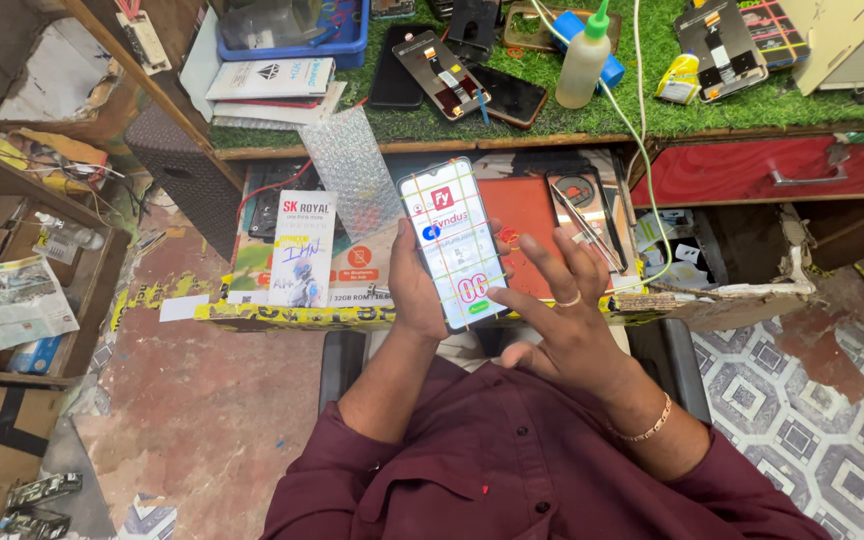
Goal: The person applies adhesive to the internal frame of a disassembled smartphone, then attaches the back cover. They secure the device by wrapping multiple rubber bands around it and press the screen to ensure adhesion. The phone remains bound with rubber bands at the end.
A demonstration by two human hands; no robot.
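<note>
Green turf covered the workbench [712, 110] at twelve o'clock. I saw my left hand [414, 290] clasping a lit smartphone [454, 243] at centre; my right hand [562, 310], at three o'clock, hovered spread, empty.

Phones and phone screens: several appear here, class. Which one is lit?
The slim white-screened phone gripped upright in the left hand; those on the green mat, like the black phone, are dark.

The left hand [414, 285] has its grip around a lit smartphone [454, 243], screen up, over a pulled-out drawer [372, 270]. The right hand [564, 318] hovers beside it, fingers spread. A glue bottle [585, 62] stands on the grass-matted desk [652, 110].
</note>
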